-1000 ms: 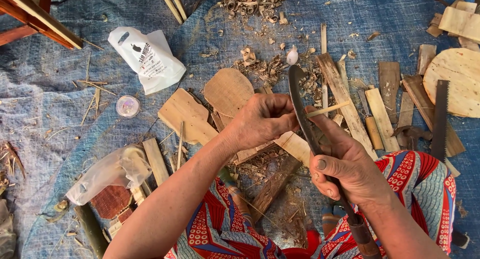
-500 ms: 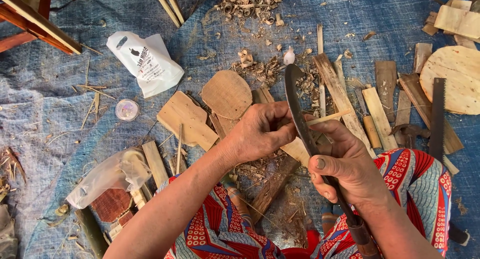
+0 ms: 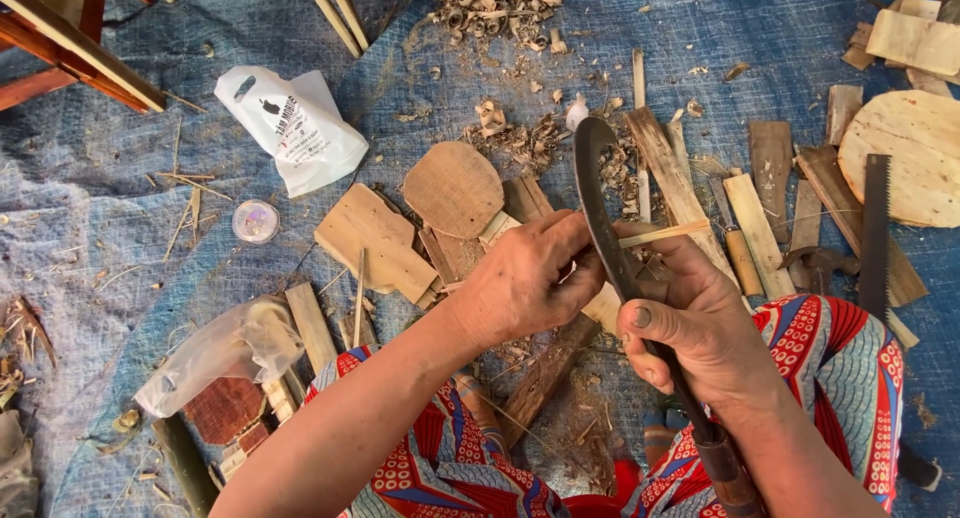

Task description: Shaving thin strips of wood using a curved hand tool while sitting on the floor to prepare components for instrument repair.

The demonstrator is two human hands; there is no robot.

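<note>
Right hand (image 3: 700, 328) is closed round the handle end of a long, dark, curved metal blade (image 3: 600, 213); thumb is laid along the blade's side, tip of the blade points away from the body. Brown wooden handle (image 3: 725, 468) is seen below the wrist.

Left hand (image 3: 525, 278) is closed, fingers curled onto a thin pale wooden splint (image 3: 665, 235), pinched just left of the blade. The splint is held across the blade edge, its free end sticking out to the right above the right hand's knuckles. Whether the splint touches the edge cannot be told for certain.

A pale flat wood piece (image 3: 605, 306) is seen between the two hands, mostly hidden.

Everything is laid on a blue woven tarp (image 3: 120, 238) on the ground. Beyond the left hand: a round-headed brown wooden paddle blank (image 3: 452, 188) and a paler paddle-shaped blank (image 3: 375, 240). Further left: a white plastic bag (image 3: 295, 128) and a small round clear lid (image 3: 255, 221). A crumpled clear plastic bag (image 3: 215, 350) lies near the left forearm. Beyond the blade tip: curled wood shavings (image 3: 500, 3). Right of the right hand: assorted flat wood offcuts (image 3: 760, 223), a dark saw blade (image 3: 875, 233) and a round pale wooden disc (image 3: 905, 158). Red, blue and white patterned cloth (image 3: 840, 378) covers the knees under both forearms.
</note>
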